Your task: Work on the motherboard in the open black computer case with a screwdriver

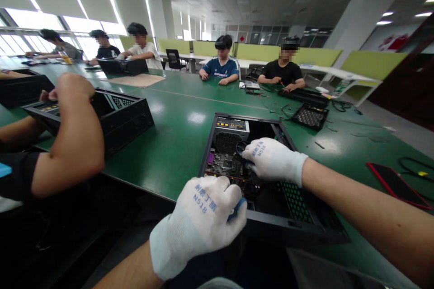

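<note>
An open computer case (305,230) lies flat on the green bench (176,131), just toward 5 o'clock from the middle of the view. The gloved left hand (203,216), at 6 o'clock by the case's near rim, is pressed into a fist around a blue-handled tool (238,207). The gloved right hand (271,159) reaches into the case from 3 o'clock, its fingers bent down together onto dark parts beside the motherboard (225,165); whether they pinch anything cannot be told. The power supply (230,133) sits at the case's 12 o'clock end. At 9 o'clock a co-worker's arm (73,144) rests over a second case (125,115). A red-edged phone (396,185) lies at 3 o'clock.
</note>
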{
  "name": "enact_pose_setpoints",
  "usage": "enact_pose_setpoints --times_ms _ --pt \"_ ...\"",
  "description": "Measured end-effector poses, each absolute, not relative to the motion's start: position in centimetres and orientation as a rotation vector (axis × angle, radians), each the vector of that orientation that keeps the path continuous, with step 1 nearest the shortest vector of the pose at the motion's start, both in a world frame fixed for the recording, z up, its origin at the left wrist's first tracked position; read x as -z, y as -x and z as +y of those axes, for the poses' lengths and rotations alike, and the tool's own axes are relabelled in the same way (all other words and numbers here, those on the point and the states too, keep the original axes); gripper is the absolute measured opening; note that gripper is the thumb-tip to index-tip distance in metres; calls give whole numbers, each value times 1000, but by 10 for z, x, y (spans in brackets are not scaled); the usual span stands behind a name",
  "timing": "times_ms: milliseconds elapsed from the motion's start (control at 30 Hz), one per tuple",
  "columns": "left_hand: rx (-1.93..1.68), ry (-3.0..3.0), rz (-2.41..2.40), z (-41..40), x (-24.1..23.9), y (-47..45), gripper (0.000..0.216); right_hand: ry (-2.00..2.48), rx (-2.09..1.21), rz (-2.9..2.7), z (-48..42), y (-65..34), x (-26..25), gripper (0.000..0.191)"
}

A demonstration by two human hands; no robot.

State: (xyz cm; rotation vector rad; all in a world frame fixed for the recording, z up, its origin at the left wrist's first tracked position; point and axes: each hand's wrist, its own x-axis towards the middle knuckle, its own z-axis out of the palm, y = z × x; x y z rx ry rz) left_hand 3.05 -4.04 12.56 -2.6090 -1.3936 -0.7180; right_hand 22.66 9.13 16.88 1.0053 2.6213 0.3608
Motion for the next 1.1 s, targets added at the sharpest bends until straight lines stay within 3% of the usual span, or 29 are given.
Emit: enact_pose_setpoints --times_ms 367,567,1100 --pt "753 2621 -1383 -41 -130 -32 18 -1209 -400 2615 87 -250 -190 24" --pt "744 2604 -1397 -41 -128 -31 19 -1164 -527 2549 104 -258 -169 24" --pt "737 2588 -1392 -42 -131 -31 17 -1284 -463 2343 155 -246 -149 30"
